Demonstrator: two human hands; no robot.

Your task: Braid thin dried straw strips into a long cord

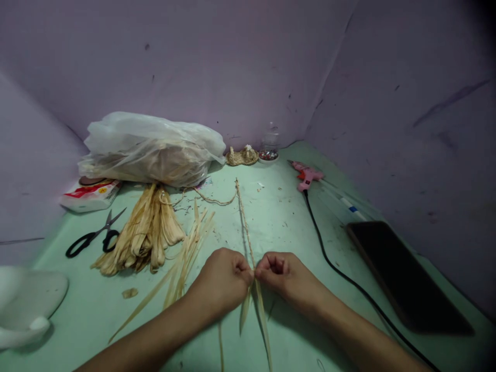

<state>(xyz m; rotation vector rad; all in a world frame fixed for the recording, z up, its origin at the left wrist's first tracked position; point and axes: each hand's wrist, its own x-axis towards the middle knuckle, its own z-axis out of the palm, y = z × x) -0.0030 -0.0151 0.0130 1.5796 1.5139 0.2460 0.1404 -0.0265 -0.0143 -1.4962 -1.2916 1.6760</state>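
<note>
A thin twisted cord of dried plant fibre (245,222) runs from the middle of the table down to my fingers. My left hand (227,276) pinches it at its near end, with thumb and forefinger closed. My right hand (282,271) is closed in a pinch at the same spot, the fingertips of both hands almost touching. Below them two loose flat strips (262,320) fan out toward me. Left of my left hand lie several pale split strips (189,253), and beyond them a bundle of dried husks (145,232).
Black-handled scissors (95,235) lie left of the husks. A filled plastic bag (151,150), a woven piece (242,155) and a jar of beads (268,144) stand by the wall. To the right are a pink glue gun (308,175) with its cord and a dark phone (406,274).
</note>
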